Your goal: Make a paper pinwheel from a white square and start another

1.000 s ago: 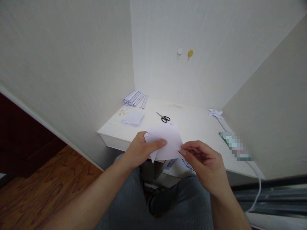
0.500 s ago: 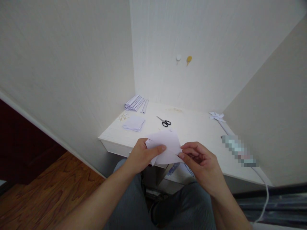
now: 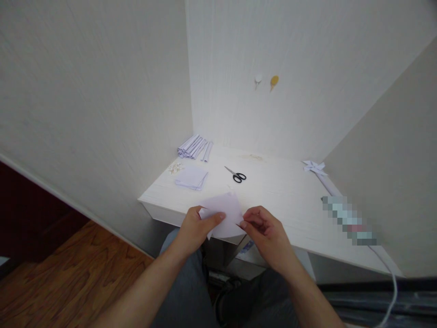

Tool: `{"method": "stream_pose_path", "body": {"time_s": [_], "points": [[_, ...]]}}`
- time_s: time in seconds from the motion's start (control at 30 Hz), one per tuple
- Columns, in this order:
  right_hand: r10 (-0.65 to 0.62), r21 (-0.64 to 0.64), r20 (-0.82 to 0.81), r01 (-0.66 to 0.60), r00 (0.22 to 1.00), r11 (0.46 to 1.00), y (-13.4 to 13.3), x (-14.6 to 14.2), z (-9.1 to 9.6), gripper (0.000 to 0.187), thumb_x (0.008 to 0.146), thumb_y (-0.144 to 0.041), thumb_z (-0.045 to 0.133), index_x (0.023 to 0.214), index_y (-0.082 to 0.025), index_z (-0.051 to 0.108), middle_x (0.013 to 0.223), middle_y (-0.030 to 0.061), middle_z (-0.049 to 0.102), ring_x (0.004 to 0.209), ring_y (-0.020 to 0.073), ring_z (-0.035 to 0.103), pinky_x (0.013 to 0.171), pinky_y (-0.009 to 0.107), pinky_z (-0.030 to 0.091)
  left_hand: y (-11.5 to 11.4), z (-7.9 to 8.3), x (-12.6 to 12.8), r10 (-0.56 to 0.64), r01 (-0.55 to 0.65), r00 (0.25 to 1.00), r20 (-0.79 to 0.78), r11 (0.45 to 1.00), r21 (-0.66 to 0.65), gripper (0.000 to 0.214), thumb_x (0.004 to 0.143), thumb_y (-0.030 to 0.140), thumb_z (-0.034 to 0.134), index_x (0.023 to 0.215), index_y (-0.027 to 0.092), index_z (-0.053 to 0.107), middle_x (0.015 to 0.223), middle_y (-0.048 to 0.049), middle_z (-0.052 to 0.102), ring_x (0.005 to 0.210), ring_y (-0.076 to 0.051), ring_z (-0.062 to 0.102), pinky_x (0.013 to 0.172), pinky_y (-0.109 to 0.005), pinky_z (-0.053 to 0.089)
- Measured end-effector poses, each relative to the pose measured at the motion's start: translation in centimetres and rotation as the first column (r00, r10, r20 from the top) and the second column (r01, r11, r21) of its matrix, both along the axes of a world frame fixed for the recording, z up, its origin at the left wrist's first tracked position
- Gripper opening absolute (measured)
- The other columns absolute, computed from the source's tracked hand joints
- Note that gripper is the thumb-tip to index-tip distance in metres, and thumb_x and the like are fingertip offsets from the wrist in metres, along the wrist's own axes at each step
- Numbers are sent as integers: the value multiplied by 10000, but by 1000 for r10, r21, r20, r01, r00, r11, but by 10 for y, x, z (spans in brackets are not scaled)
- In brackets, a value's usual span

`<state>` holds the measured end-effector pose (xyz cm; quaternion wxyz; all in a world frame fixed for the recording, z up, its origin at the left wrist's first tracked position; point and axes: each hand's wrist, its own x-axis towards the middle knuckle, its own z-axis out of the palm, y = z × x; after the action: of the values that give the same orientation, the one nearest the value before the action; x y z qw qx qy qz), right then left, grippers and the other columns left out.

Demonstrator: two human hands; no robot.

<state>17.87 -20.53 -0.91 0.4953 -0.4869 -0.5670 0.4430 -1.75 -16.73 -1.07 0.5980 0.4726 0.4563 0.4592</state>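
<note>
Both hands hold one folded sheet of pale lilac paper (image 3: 225,209) over the front edge of the white table (image 3: 287,200). My left hand (image 3: 196,228) pinches its left side, thumb on top. My right hand (image 3: 264,232) pinches its right edge with fingertips curled. Most of the sheet shows above my fingers; its lower part is hidden behind them.
Black-handled scissors (image 3: 236,174) lie mid-table. A stack of lilac paper squares (image 3: 191,177), small pale beads (image 3: 175,168) and a bundle of folded paper strips (image 3: 194,147) sit at the back left. A paper pinwheel (image 3: 314,166) lies at the back right. Walls close in on three sides.
Both hands and the paper have come closer together and lower toward the table's front edge; the paper looks smaller, more folded. The camera shifted slightly.
</note>
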Motion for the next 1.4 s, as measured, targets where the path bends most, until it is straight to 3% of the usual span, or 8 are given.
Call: {"method": "stream_pose_path", "body": {"time_s": [0.17, 0.23, 0.43, 0.53, 0.63, 0.77, 1.0, 1.4], "points": [[126, -74, 243, -111, 962, 991, 45, -1, -13, 121, 871, -313, 672, 883, -215, 603, 807, 13, 742, 765, 167, 695, 695, 278, 508, 11, -16, -15, 137, -137, 989, -49, 991, -2, 342, 649, 430, 854, 753, 117, 762, 680, -44, 737, 585, -154, 600, 559, -250, 446], [-41, -24, 523, 63, 851, 998, 79, 2, -14, 82, 860, -285, 659, 856, -209, 629, 798, 9, 742, 741, 158, 692, 697, 269, 510, 16, -17, -21, 166, -166, 985, -52, 986, 9, 339, 651, 421, 854, 792, 122, 776, 745, -53, 761, 633, -165, 627, 605, -260, 478], [-266, 110, 735, 277, 623, 954, 172, 6, -14, 230, 866, -301, 647, 1041, -168, 716, 1093, 130, 716, 1062, 269, 632, 892, 365, 484, 23, -10, -36, 209, -208, 977, -32, 978, 26, 349, 671, 419, 858, 848, 125, 790, 834, -73, 786, 689, -175, 653, 651, -269, 503], [-284, 119, 816, 334, 503, 935, 193, 5, -15, 333, 909, -336, 606, 1152, -136, 713, 1287, 218, 626, 1260, 368, 521, 960, 447, 460, 21, -7, -44, 230, -230, 973, -7, 973, 15, 351, 664, 419, 870, 833, 123, 784, 820, -72, 783, 680, -173, 653, 643, -273, 505], [-177, 23, 881, 333, 438, 943, 203, 7, -13, 287, 920, -349, 627, 1072, -135, 742, 1225, 206, 656, 1173, 355, 599, 914, 437, 500, 17, -1, -49, 256, -256, 966, 25, 967, 5, 368, 649, 415, 883, 836, 116, 779, 808, -71, 780, 675, -177, 657, 649, -284, 516], [-9, -114, 927, 306, 374, 945, 203, 13, -4, 301, 955, -351, 654, 1168, -139, 677, 1213, 133, 667, 1065, 259, 663, 899, 434, 556, 7, 12, -50, 270, -274, 959, 80, 961, 32, 416, 635, 407, 899, 907, 113, 787, 885, -85, 794, 753, -196, 690, 724, -301, 544], [166, -241, 938, 231, 303, 943, 167, 39, 17, 358, 974, -347, 643, 1278, -159, 616, 1291, 123, 631, 1080, 247, 659, 905, 445, 571, -25, 43, -47, 237, -259, 955, 179, 959, 117, 395, 649, 380, 903, 936, 131, 797, 947, -83, 803, 812, -198, 714, 769, -286, 556], [226, -287, 935, 207, 275, 935, 99, 67, 38, 364, 974, -343, 644, 1289, -165, 609, 1298, 120, 626, 1087, 249, 657, 906, 451, 572, -77, 94, -43, 153, -212, 901, 407, 972, 105, 440, 621, 265, 909, 1005, 100, 771, 947, -109, 805, 803, -213, 739, 759, -288, 566]]}}
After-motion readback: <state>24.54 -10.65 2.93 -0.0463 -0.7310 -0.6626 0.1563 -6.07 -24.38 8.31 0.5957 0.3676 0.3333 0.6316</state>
